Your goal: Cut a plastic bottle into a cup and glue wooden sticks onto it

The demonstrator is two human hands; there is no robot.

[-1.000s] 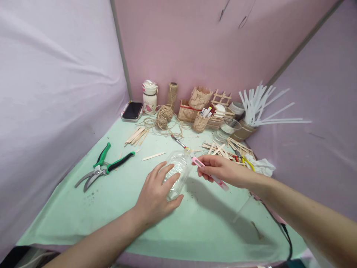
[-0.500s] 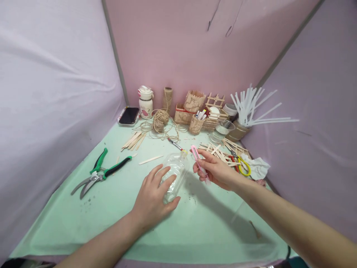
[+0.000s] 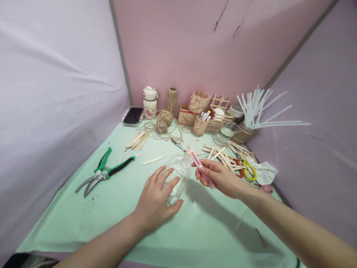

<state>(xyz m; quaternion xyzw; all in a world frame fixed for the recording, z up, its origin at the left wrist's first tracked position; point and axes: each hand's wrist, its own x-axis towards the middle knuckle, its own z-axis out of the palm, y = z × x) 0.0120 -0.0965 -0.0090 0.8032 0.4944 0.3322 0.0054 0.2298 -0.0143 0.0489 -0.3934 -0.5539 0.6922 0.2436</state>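
Note:
A clear plastic bottle (image 3: 178,172) lies on its side on the green table cover (image 3: 111,208). My left hand (image 3: 156,199) is wrapped over the bottle's lower half, pressing it down. My right hand (image 3: 219,176) pinches a pink utility knife (image 3: 198,163), its tip pointing up-left beside the bottle's neck end. A red-handled tool with a yellow tip (image 3: 178,145) lies just beyond the bottle.
Green-handled pruning shears (image 3: 106,172) lie at the left. Loose craft sticks (image 3: 138,139), a twine ball (image 3: 164,120), a phone (image 3: 133,115), woven stick baskets (image 3: 195,111), a glass bowl (image 3: 230,131), yellow scissors (image 3: 248,169) and white strips in a jar (image 3: 256,108) crowd the back.
My right hand turned the pink knife from lying across my fingers to pointing up-left at the bottle's neck end. My left hand stayed on the bottle.

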